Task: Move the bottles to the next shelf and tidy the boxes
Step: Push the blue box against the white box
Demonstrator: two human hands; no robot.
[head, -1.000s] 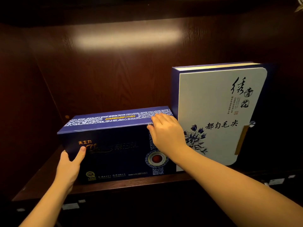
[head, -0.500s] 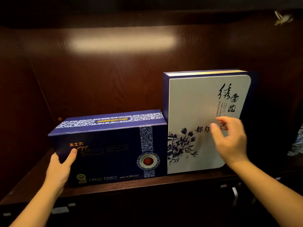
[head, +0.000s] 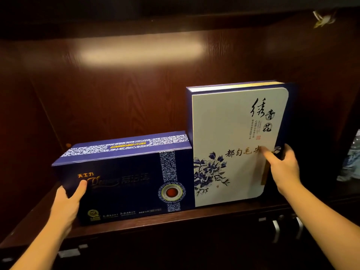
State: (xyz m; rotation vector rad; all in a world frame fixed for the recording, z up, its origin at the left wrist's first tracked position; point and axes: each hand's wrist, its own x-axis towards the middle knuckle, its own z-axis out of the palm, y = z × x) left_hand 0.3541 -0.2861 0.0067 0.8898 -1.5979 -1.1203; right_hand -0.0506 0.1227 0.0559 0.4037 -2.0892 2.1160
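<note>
Two gift boxes stand side by side on a dark wooden shelf (head: 175, 221). The low dark blue box (head: 126, 182) lies lengthwise on the left. My left hand (head: 67, 201) grips its lower left corner, thumb on the front face. The tall white box (head: 233, 145) with blue flowers and black calligraphy stands upright against the blue box's right end. My right hand (head: 282, 168) holds its right edge, thumb on the front, fingers wrapped behind. A blue-and-white bottle (head: 350, 158) shows partly at the far right, in the neighbouring compartment.
The shelf's back panel (head: 136, 84) reflects a strip of light. A dark side wall (head: 23, 133) closes the left. Below the shelf are cabinet doors with metal handles (head: 275, 230). A small ornament (head: 323, 18) hangs at the top right.
My right hand left the blue box's top right corner, crossed the white box's front and now grips its right edge. The left hand stayed on the blue box.
</note>
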